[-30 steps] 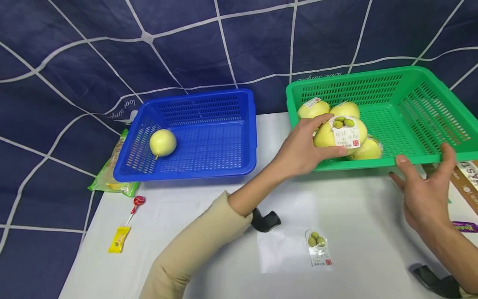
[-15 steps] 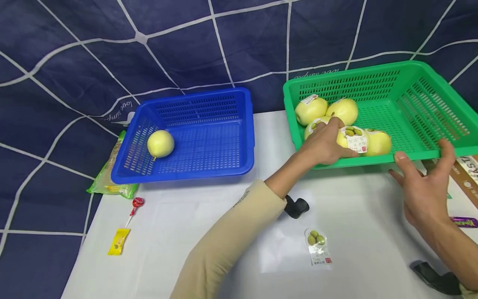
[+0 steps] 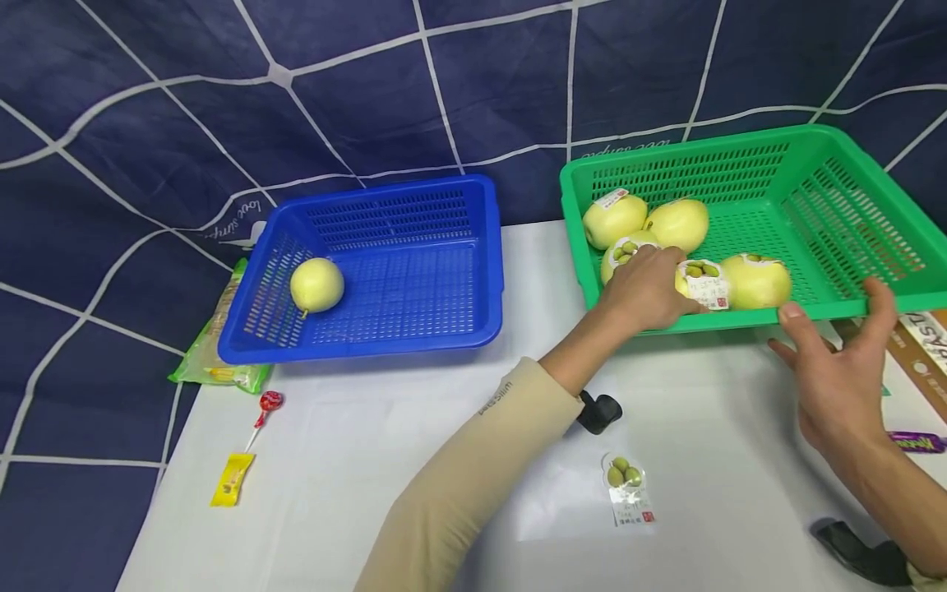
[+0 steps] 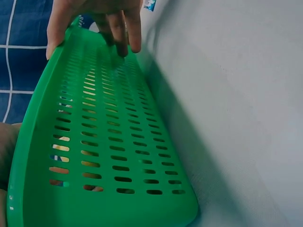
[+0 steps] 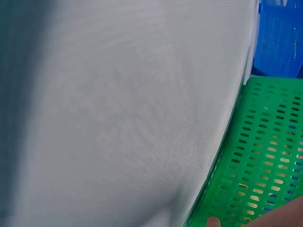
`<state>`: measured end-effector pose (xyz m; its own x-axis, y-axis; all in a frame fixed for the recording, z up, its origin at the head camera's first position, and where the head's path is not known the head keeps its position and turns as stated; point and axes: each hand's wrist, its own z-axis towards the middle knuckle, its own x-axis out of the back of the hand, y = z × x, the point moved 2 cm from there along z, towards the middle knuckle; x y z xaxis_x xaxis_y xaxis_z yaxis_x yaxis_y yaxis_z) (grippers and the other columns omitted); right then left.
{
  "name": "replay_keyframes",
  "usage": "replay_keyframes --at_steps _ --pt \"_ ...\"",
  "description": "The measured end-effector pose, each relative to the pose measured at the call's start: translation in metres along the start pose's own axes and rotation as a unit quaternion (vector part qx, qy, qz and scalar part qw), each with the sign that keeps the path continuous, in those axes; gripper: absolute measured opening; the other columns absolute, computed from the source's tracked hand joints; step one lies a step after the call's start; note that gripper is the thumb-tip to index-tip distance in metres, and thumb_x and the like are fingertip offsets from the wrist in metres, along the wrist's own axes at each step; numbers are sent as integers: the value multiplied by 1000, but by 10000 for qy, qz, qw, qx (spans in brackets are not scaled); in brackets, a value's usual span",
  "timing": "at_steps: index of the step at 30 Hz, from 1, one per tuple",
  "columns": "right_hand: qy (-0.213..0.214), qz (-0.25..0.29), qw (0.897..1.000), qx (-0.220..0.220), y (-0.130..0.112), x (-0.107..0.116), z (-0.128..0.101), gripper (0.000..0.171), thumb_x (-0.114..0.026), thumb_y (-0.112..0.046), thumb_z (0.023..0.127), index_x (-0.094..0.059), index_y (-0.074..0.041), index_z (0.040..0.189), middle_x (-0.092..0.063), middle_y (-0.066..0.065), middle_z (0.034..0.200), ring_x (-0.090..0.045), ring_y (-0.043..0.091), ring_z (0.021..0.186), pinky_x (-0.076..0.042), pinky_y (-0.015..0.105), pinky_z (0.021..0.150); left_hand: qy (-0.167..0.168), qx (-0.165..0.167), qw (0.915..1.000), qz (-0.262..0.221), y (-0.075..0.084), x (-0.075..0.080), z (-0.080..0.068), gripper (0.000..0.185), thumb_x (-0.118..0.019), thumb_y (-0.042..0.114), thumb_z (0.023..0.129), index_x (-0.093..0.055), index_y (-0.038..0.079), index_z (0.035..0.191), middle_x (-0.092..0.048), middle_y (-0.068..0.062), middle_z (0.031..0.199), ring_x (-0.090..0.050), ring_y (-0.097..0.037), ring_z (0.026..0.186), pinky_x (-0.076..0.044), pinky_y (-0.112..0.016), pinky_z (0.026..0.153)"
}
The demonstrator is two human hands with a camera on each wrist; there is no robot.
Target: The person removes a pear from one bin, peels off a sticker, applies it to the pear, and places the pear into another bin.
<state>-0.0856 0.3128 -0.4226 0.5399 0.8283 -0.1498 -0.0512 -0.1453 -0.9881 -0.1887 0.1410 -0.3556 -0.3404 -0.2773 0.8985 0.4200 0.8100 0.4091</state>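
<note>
In the head view my left hand [image 3: 645, 288] holds a labelled pale-yellow pear [image 3: 706, 284] low inside the green basket [image 3: 747, 321], by its front wall. The far side of my fingers is hidden. Several other pears surround it: an unlabelled-side pear [image 3: 758, 284] touches it on the right, and more lie behind and left. My right hand [image 3: 843, 378] grips the green basket's front rim; in the left wrist view this right hand [image 4: 106, 21] has fingers down the outer wall. Only a sliver of my left hand [image 4: 5, 151] shows there.
A blue basket [image 3: 355, 349] with one pear [image 3: 316, 285] stands left. On the white table [image 3: 333, 477] lie a clear sheet with a pear label [image 3: 627, 489], a lollipop [image 3: 270, 401], a yellow packet [image 3: 232, 479], a green-edged bag [image 3: 222, 345] and a purple wrapper [image 3: 916, 441].
My left hand has lowered the labelled pear from above the other pears into the green basket's front. The pear beside it has shifted right. My right hand stays on the rim.
</note>
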Motion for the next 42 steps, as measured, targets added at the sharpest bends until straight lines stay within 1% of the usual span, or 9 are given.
replay_keyframes --at_steps 6,16,20,25,28,32,34,37,42 --pt "-97 21 9999 126 13 12 12 73 -64 -10 96 -22 -39 148 -21 4 151 -35 23 135 -53 18 76 -70 147 9998 121 2 0 3 42 -79 50 80 -62 19 103 -55 9 91 -45 -7 101 -44 -22 71" --pt "-33 3 10000 70 1 4 5 71 -62 -10 97 -22 -37 148 -21 6 149 -34 21 134 -53 15 71 122 782 9961 381 7 -2 4 38 -79 59 76 -60 29 91 -55 12 85 -51 -6 75 -44 -29 57" --pt "-43 -114 9999 74 3 5 4 70 -61 -11 97 -22 -37 149 -21 6 150 -32 23 136 -54 16 73 189 435 9984 292 4 -2 -2 34 -72 57 84 -60 27 96 -58 12 82 -54 -6 74 -45 -27 55" --pt "-16 111 9999 -21 8 7 7 73 -63 -8 96 -22 -37 149 -21 6 148 -33 23 135 -55 17 71 869 -297 9945 -494 -6 9 -30 37 -63 46 95 -65 27 126 -63 13 109 -57 0 99 -48 -22 71" --pt "-62 190 9998 -11 14 9 10 75 -65 -8 95 -22 -38 149 -20 7 148 -35 23 133 -55 19 72 1306 -686 9673 -2065 -27 17 -60 39 -65 32 97 -63 19 134 -65 6 113 -59 0 100 -48 -18 80" --pt "-43 34 10000 -35 14 10 9 76 -65 -10 95 -20 -39 149 -18 8 150 -33 23 134 -55 18 72 1586 -852 8915 -4157 -76 25 -105 38 -68 15 94 -62 6 131 -68 -5 98 -65 -9 83 -54 -22 75" --pt "9 -32 10000 -79 10 9 7 75 -63 -11 96 -19 -39 149 -17 8 151 -32 23 135 -55 17 72 1704 -651 8614 -4740 -102 31 -129 39 -68 9 94 -60 3 132 -68 -10 93 -65 -14 77 -56 -27 70" --pt "41 -52 10000 -68 6 8 4 74 -62 -10 97 -18 -38 150 -18 7 151 -33 21 135 -53 14 69 1975 -295 8442 -4975 -135 38 -168 40 -65 5 94 -58 2 134 -66 -13 89 -62 -18 67 -55 -29 62" --pt "-37 113 9999 -20 11 11 6 75 -64 -8 96 -20 -36 150 -20 6 150 -35 20 133 -55 17 70 2506 811 8330 -4865 -183 41 -228 43 -65 7 96 -56 7 137 -62 -5 71 -53 -14 55 -49 -26 51"
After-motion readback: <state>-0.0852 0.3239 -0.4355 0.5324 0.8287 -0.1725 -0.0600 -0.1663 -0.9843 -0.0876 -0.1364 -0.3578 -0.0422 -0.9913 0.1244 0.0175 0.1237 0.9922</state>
